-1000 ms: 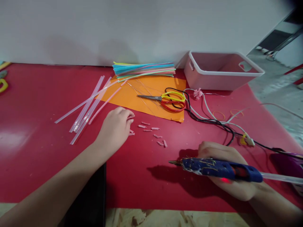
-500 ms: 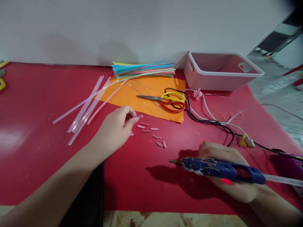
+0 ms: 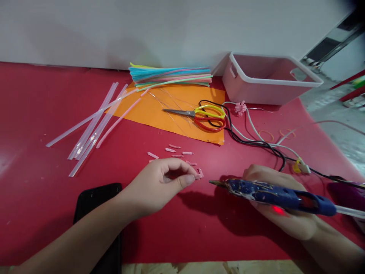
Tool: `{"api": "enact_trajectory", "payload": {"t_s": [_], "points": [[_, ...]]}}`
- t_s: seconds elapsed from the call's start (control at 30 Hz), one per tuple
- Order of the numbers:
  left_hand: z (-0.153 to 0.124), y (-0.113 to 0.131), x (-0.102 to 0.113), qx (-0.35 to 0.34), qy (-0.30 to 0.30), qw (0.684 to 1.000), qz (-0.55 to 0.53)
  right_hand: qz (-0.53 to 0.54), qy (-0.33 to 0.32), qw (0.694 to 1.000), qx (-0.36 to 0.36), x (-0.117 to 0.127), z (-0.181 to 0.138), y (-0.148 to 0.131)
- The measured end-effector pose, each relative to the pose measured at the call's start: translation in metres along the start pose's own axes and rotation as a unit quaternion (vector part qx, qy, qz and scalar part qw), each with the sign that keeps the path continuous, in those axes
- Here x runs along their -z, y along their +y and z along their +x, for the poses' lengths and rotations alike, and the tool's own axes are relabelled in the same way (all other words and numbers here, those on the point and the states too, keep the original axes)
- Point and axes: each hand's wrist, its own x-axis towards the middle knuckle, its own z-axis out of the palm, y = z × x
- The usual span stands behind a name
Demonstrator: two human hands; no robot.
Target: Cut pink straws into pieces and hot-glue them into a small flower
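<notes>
My right hand (image 3: 281, 198) is wrapped round a dark blue hot glue gun (image 3: 262, 192), its nozzle pointing left and a red light glowing on its side. A clear glue stick (image 3: 350, 211) sticks out of its back end. Just left of the nozzle, my left hand (image 3: 168, 182) pinches a short pink pipe cleaner piece (image 3: 197, 176) between thumb and forefinger. Several similar pink pieces (image 3: 187, 153) lie loose on the red table beyond the fingers, some partly hidden by the hand.
Scissors (image 3: 196, 114) and an orange sheet (image 3: 159, 114) lie behind the hands. Glue sticks (image 3: 94, 129) are at left, a pipe cleaner bundle (image 3: 171, 74) at the back. A pink bin (image 3: 251, 91), cables (image 3: 251, 142) and pink flower (image 3: 240, 108) are at right; a black phone (image 3: 98, 190) lies under my left forearm.
My left hand has moved right and nearer to me, toward the nozzle, still pinching a pink piece. The right hand keeps hold of the glue gun at nearly the same place. The view has shifted slightly.
</notes>
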Motion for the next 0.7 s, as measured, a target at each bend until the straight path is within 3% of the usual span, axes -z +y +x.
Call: {"api": "enact_trajectory", "payload": {"t_s": [0.17,0.33,0.7], "points": [[-0.0026,0.001,-0.0026,0.024,-0.029,0.999,-0.029,-0.01,-0.009,1.0,0.007,0.0001,0.0,0.0012],[-0.004,0.0041,0.0025,0.056,-0.099,0.993,-0.039,-0.009,-0.016,1.0,0.005,0.0006,-0.0019,0.0009],[-0.0039,0.0028,0.0043,0.057,-0.106,0.993,-0.013,0.013,-0.052,0.999,0.005,0.001,-0.002,-0.0034]]}}
